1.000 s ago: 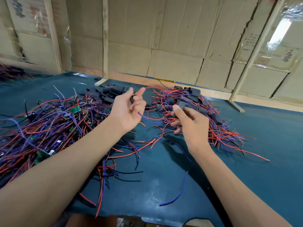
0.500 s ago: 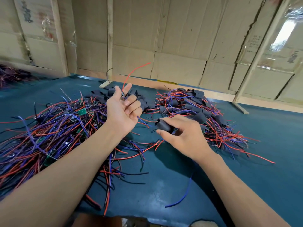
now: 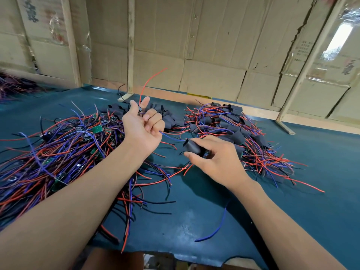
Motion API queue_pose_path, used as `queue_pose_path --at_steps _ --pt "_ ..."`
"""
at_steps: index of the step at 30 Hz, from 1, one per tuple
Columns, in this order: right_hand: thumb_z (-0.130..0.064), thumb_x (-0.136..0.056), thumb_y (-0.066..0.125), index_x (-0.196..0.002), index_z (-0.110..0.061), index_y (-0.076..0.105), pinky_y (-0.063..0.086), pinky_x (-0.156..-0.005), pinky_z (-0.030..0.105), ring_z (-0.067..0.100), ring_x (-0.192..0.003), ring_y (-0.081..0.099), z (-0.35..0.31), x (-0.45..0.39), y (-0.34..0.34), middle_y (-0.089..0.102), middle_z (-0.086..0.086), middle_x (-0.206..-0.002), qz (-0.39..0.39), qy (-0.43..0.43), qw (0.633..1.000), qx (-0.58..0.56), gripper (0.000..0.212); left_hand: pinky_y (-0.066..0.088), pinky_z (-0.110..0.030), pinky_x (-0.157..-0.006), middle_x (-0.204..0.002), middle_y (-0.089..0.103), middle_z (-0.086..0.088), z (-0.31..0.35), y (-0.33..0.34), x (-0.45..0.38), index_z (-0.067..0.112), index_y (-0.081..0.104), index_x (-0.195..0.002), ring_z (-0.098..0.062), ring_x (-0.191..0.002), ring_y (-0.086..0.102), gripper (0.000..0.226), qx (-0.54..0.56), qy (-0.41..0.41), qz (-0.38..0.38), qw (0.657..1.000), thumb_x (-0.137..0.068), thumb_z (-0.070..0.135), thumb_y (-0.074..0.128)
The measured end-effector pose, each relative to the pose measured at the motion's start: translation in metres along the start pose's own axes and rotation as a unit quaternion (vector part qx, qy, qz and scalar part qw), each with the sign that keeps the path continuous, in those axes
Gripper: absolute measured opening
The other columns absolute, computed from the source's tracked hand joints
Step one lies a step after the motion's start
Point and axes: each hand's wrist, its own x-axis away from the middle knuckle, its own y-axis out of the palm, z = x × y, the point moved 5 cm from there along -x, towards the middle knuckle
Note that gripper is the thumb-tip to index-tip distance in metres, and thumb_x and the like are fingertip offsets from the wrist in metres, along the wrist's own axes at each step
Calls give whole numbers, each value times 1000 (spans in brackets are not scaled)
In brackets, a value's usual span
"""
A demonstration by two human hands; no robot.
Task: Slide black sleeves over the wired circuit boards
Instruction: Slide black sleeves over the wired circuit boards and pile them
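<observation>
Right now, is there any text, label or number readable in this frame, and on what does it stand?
Nothing can be read.
Dark printed characters on the cardboard panel upper left: too blurred to read.
Small dark print on the cardboard at right: too small to read.
Marks on the taped cardboard far right: blurred.
Green circuit boards in the wire pile: no legible marking.

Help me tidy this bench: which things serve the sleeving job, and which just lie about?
Job:
- black sleeve in right hand
- wired board in left hand
- unsleeved boards pile
- spare sleeves
- sleeved pile

Lying about:
- loose blue wire
- wood strip
</observation>
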Motion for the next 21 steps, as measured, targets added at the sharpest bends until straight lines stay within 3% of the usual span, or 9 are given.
queue_pose_path --at_steps 5,10,16,18,21 --pt "-37 -84 76 -94 -17 74 45 -72 37 19 -74 52 1 -1 0 59 7 -76 4 10 1000 1 22 14 -23 -40 -55 24 5 -5 2 3 19 54 -99 -10 -41 16 39 -25 31 23 999 -105 51 34" --pt "-32 -84 80 -92 -17 74 43 -73 22 10 -77 55 5 -1 -3 66 -4 -82 39 44 998 -23 18 14 -23 -39 -57 26 4 -10 6 6 17 50 -121 -10 -41 16 39 -59 30 17 998 -106 49 35" --pt "-29 -83 82 -101 -17 76 42 -75 16 12 -82 57 3 -2 -6 66 -2 -84 34 23 999 7 22 16 -23 -38 -56 27 4 -12 8 6 19 51 -122 -9 -40 16 36 -106 36 4 994 -106 48 36" --pt "-28 -83 82 -104 -16 76 42 -74 18 14 -80 56 1 -1 -4 64 2 -82 18 7 1000 24 25 15 -23 -39 -56 28 4 -12 9 7 19 53 -120 -9 -40 16 36 -130 36 2 991 -106 48 37" --pt "-29 -84 81 -112 -15 75 47 -78 32 20 -80 57 -3 -1 -2 63 5 -83 -1 -7 999 45 31 18 -23 -44 -58 30 3 -19 15 10 16 52 -116 -10 -44 20 38 -164 25 -21 986 -106 49 36"
